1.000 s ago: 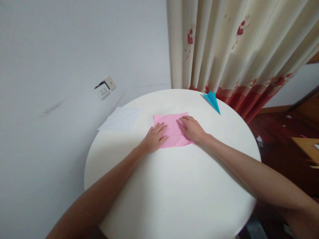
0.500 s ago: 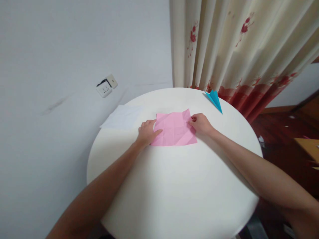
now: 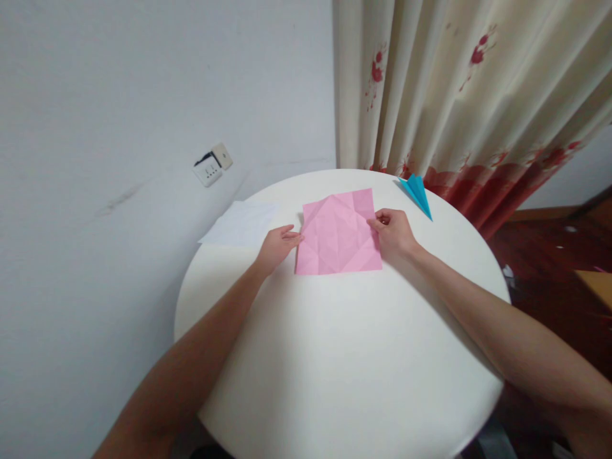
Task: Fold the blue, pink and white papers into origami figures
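A square sheet of pink paper (image 3: 338, 236), crossed by many crease lines, is spread out over the white table with its far side looking slightly raised. At its left edge, my left hand (image 3: 280, 247) grips the paper between the fingertips, one finger sticking out apart from the others. My right hand (image 3: 393, 231) pinches the opposite edge between thumb and curled fingers. Beyond my right hand lies a folded blue paper plane (image 3: 417, 194), its point toward me. White paper (image 3: 241, 223) lies flat to the left, past my left hand.
The round white table (image 3: 335, 357) stands by a pale wall with a socket (image 3: 208, 171) at the left. A cream and red curtain (image 3: 459, 115) hangs behind the table's far right edge. Dark floor shows at the right.
The pink paper has opened out larger, its far edge further away and higher. My left hand has shifted from lying over the left edge to holding it by the fingertips.
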Tool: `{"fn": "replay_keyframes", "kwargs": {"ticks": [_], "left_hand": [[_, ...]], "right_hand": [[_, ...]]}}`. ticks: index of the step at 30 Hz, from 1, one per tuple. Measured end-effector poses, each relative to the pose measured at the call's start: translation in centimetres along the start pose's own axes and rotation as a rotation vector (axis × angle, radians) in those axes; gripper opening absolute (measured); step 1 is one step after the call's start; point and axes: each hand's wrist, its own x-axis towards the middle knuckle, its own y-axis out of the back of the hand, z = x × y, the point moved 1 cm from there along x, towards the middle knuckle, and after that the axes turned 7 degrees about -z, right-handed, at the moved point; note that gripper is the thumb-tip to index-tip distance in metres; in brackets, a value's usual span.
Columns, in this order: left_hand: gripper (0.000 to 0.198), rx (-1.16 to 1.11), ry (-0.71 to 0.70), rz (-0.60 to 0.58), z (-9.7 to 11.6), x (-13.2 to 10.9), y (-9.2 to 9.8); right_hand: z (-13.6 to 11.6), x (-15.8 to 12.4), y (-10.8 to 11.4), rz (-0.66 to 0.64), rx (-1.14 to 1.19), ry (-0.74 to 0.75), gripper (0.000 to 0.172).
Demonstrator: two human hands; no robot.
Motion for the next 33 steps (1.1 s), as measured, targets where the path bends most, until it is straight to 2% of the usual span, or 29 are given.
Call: {"fn": "replay_keyframes", "kwargs": {"ticks": [5, 8, 13, 18, 24, 28, 33], "left_hand": [[0.050, -0.093, 0.070, -0.024, 1.2, -0.6, -0.1], [0.040, -0.062, 0.105, 0.015, 1.7, -1.0, -0.1], [0.040, -0.102, 0.105, 0.109, 2.1, -1.3, -0.2], [0.043, -0.173, 0.060, 0.142, 2.2, -1.2, -0.4], [0.044, -0.245, 0.023, 0.171, 1.8, -0.8, -0.4], [0.048, -0.332, -0.028, 0.148, 1.5, -0.5, -0.3], [0.040, -0.459, -0.110, 0.070, 1.3, -0.4, -0.3]], "right_hand": [[-0.9, -0.4, -0.2, 0.017, 0.102, -0.015, 0.025], [-1.0, -0.4, -0.3, 0.021, 0.150, -0.037, 0.027], [-0.9, -0.5, -0.3, -0.026, 0.245, -0.136, 0.023], [-0.7, -0.5, -0.5, -0.124, 0.294, -0.233, 0.020], [-0.1, -0.3, -0.3, -0.197, 0.404, -0.213, 0.018], [0.1, -0.1, 0.2, -0.240, 0.490, -0.203, 0.020], [0.1, 0.0, 0.8, -0.324, 0.525, -0.158, 0.027]]}}
